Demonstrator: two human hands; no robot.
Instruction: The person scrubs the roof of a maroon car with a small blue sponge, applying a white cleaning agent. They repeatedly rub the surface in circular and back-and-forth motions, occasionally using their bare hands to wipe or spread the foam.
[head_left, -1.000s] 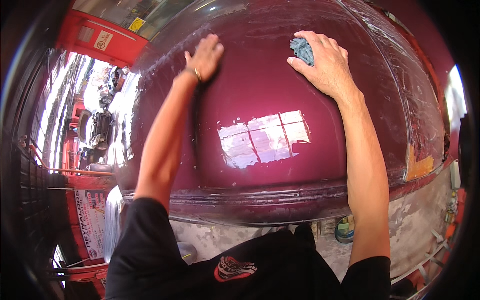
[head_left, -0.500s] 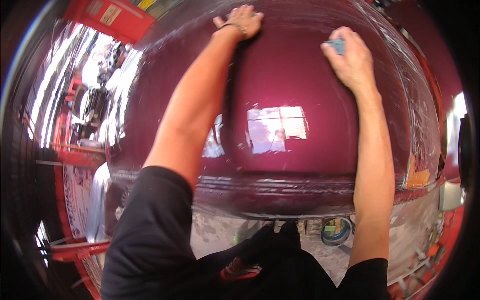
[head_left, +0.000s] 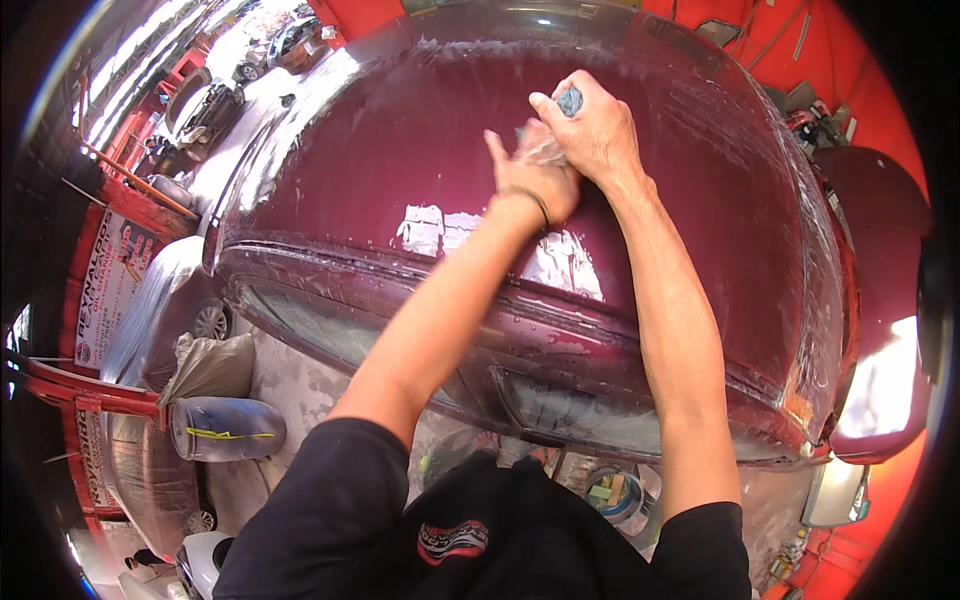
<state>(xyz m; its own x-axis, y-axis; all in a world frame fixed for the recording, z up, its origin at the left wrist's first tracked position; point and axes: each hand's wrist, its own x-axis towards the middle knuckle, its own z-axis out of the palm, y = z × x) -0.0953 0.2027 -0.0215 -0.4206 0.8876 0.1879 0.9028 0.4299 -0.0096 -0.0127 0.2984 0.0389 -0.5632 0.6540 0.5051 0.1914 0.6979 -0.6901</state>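
A wet, glossy maroon car roof (head_left: pixel 400 170) fills the middle of the view, with soapy streaks on it. My right hand (head_left: pixel 590 135) presses on the roof near the top centre and grips a small grey-blue pad (head_left: pixel 570 100) that shows between the fingers. Right beside it, touching its wrist side, my left hand (head_left: pixel 535 175) lies on the paint with the thumb raised and some foam on the fingers. Both forearms reach up from the lower edge.
Below the roof edge lies a window (head_left: pixel 310 325). On the stained floor stand a round bucket (head_left: pixel 612 495), a grey drum on its side (head_left: pixel 225 428) and a pale bag (head_left: pixel 210 365). Red walls surround the car; parked vehicles (head_left: pixel 205 105) stand upper left.
My left hand has slid right and down the roof until it meets my right hand. The right hand moved left with the pad. The view tilted, showing more floor.
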